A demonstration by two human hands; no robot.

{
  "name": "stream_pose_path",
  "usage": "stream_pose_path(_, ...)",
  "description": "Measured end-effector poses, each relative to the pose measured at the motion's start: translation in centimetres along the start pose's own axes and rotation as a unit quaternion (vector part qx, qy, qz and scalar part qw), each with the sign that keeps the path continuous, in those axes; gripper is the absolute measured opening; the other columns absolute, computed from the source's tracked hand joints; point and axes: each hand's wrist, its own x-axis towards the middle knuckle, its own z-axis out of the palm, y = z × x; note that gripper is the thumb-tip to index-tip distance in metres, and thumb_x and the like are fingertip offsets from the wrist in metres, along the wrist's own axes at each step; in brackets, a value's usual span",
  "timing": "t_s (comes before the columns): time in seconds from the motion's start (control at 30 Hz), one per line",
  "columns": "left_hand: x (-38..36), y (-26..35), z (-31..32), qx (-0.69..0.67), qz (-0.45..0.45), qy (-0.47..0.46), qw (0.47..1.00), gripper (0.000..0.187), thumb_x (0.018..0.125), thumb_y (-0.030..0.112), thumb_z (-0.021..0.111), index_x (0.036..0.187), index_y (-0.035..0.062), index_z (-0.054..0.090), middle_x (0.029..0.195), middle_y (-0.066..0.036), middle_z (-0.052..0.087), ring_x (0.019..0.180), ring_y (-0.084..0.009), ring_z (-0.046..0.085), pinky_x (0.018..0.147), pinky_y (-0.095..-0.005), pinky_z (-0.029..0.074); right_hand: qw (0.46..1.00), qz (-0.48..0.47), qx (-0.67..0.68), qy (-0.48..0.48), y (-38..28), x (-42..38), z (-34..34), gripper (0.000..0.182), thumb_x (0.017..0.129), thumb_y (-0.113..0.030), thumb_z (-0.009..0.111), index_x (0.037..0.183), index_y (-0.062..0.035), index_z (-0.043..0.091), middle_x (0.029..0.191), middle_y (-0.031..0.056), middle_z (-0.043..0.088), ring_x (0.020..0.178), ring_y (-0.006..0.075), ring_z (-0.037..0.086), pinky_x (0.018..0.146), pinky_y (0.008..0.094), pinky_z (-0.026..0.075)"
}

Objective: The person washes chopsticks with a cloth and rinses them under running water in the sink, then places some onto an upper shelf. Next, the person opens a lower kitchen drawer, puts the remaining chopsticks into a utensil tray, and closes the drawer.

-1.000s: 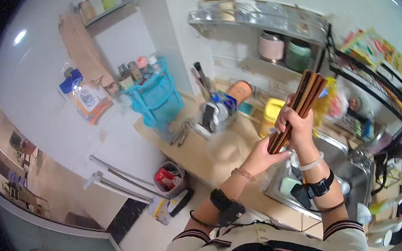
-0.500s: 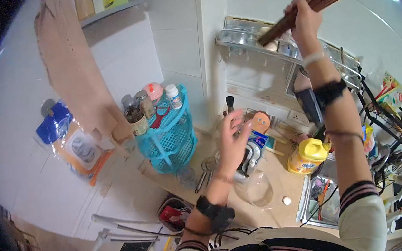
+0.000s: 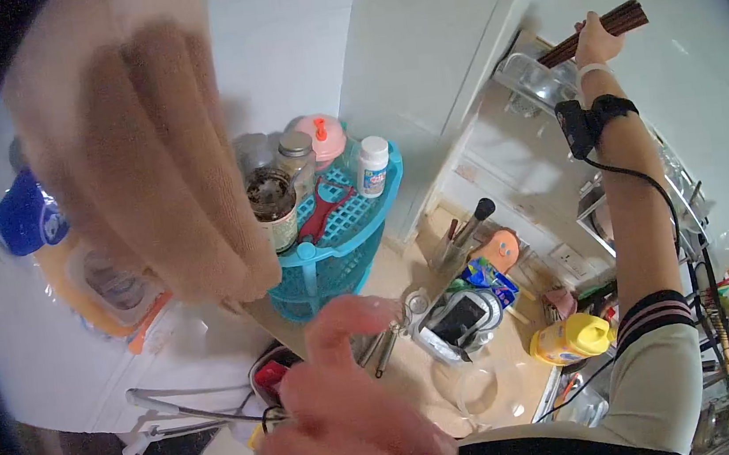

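My right hand (image 3: 598,41) is raised at the upper right, wrapped round a bundle of dark brown chopsticks (image 3: 624,18), beside the wall rack (image 3: 535,76). Close to the camera at the lower centre is my left hand (image 3: 348,407), its fingers apart and nothing in them. Just above and left of it hangs a brown cloth (image 3: 152,152), large and near the lens. Behind the cloth's right edge stands a blue plastic basket shelf (image 3: 364,227) with jars, a white bottle (image 3: 372,166) and a red peeler (image 3: 325,211) on top.
On the counter (image 3: 521,362) are a yellow jug (image 3: 572,339), a clear bowl (image 3: 475,389), whisks and a utensil holder (image 3: 451,249). A bin (image 3: 268,371) stands below the counter's left end. Blue and orange packages hang on the left wall.
The view has shifted left and closer to the cloth. My left hand has come down and nearer the camera. My right hand, still holding the chopsticks, appears farther away, beside the rack's left end.
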Motion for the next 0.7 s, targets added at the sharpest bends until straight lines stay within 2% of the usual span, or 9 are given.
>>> stream_pose_path(0.07, 0.6, -0.4, -0.6, -0.027, 0.002, -0.014, 1.0, 0.004, 0.074, 0.011, 0.056, 0.078, 0.0098, 0.054, 0.071, -0.004, 0.051, 0.069, -0.0174, 0.049, 0.074, -0.036, 0.037, 0.999, 0.032, -0.042, -0.008, 1.6, -1.1, -0.1, 0.026, 0.065, -0.002, 0.062, 0.085, 0.0019, 0.047, 0.067, 0.0118, 0.054, 0.054, 0.0212, 0.057, 0.048, 0.0311, 0.048)
stream_pose_path(0.17, 1.3, -1.2, -1.0, -0.052, -0.003, -0.019, 0.998, 0.004, 0.075, 0.014, 0.056, 0.077, 0.0111, 0.054, 0.07, -0.003, 0.049, 0.068, -0.0168, 0.048, 0.07, -0.035, 0.036, 0.923, -0.003, -0.352, -0.158, 7.0, 0.5, -1.4, 0.027, 0.063, -0.012, 0.066, 0.083, 0.0021, 0.055, 0.069, 0.0098, 0.058, 0.054, 0.0179, 0.057, 0.05, 0.0308, 0.047)
stream_pose_path(0.27, 2.2, -1.9, -1.0, -0.069, -0.005, -0.03, 0.997, 0.006, 0.076, 0.018, 0.056, 0.077, 0.0125, 0.053, 0.069, -0.002, 0.048, 0.066, -0.0161, 0.047, 0.066, -0.0339, 0.036, 0.881, 0.232, -0.34, -0.232, 7.1, 0.5, -1.5, 0.032, 0.062, -0.021, 0.069, 0.083, 0.0007, 0.06, 0.074, 0.0088, 0.06, 0.059, 0.0172, 0.058, 0.054, 0.0307, 0.046)
stream_pose_path(0.37, 3.0, -2.6, -1.0, -0.084, -0.006, -0.03, 0.996, 0.008, 0.076, 0.021, 0.057, 0.077, 0.0138, 0.052, 0.068, -0.001, 0.047, 0.064, -0.0155, 0.046, 0.063, -0.0329, 0.036, 0.878, 0.273, -0.292, -0.263, 6.2, 0.5, -2.1, 0.037, 0.062, -0.022, 0.071, 0.086, 0.0026, 0.059, 0.075, 0.0082, 0.06, 0.065, 0.0174, 0.058, 0.057, 0.0297, 0.046)
stream_pose_path(0.43, 3.4, -2.7, -1.0, -0.089, -0.011, -0.028, 0.996, 0.01, 0.077, 0.023, 0.057, 0.076, 0.0147, 0.052, 0.068, -0.001, 0.046, 0.063, -0.0151, 0.045, 0.06, -0.0322, 0.035, 0.859, 0.222, -0.365, -0.281, 7.2, 1.8, -2.4, 0.039, 0.063, -0.024, 0.072, 0.088, 0.0028, 0.059, 0.077, 0.0071, 0.06, 0.068, 0.0169, 0.058, 0.059, 0.0291, 0.046)
stream_pose_path(0.5, 3.5, -3.1, -1.2, -0.091, -0.018, -0.02, 0.995, 0.012, 0.077, 0.026, 0.057, 0.076, 0.0156, 0.052, 0.067, 0.0, 0.045, 0.061, -0.0147, 0.044, 0.058, -0.0316, 0.035, 0.855, 0.247, -0.331, -0.314, 6.8, 2.3, -3.1, 0.053, 0.063, -0.034, 0.074, 0.093, 0.005, 0.057, 0.081, 0.0096, 0.059, 0.07, 0.018, 0.057, 0.063, 0.0299, 0.047)
stream_pose_path(0.57, 3.6, -3.1, -1.2, -0.089, -0.027, -0.016, 0.996, 0.013, 0.078, 0.028, 0.057, 0.076, 0.0165, 0.051, 0.067, 0.0, 0.044, 0.06, -0.0143, 0.044, 0.055, -0.0309, 0.035, 0.796, 0.052, -0.532, -0.284, 5.2, 3.2, -4.2, 0.061, 0.067, -0.041, 0.068, 0.097, 0.0093, 0.053, 0.085, 0.0142, 0.06, 0.075, 0.0233, 0.059, 0.069, 0.0316, 0.046)
stream_pose_path(0.67, 3.0, -3.4, -1.5, -0.075, -0.068, 0.004, 0.995, 0.016, 0.078, 0.032, 0.058, 0.076, 0.0178, 0.051, 0.066, 0.001, 0.042, 0.058, -0.0137, 0.043, 0.051, -0.0299, 0.034, 0.748, -0.133, -0.626, -0.175, -0.4, 0.2, -6.2, 0.064, 0.072, -0.047, 0.06, 0.101, 0.0094, 0.052, 0.088, 0.0175, 0.06, 0.081, 0.0289, 0.059, 0.074, 0.0335, 0.045)
stream_pose_path(0.7, 2.4, -3.5, -1.2, -0.081, -0.075, 0.057, 0.992, 0.015, 0.078, 0.03, 0.057, 0.076, 0.0174, 0.05, 0.065, 0.001, 0.043, 0.057, -0.0144, 0.043, 0.056, -0.0333, 0.035, 0.753, -0.13, -0.615, -0.195, -2.3, -0.1, -7.2, 0.064, 0.073, -0.047, 0.059, 0.101, 0.0094, 0.051, 0.09, 0.0187, 0.06, 0.084, 0.0307, 0.058, 0.075, 0.0352, 0.044)
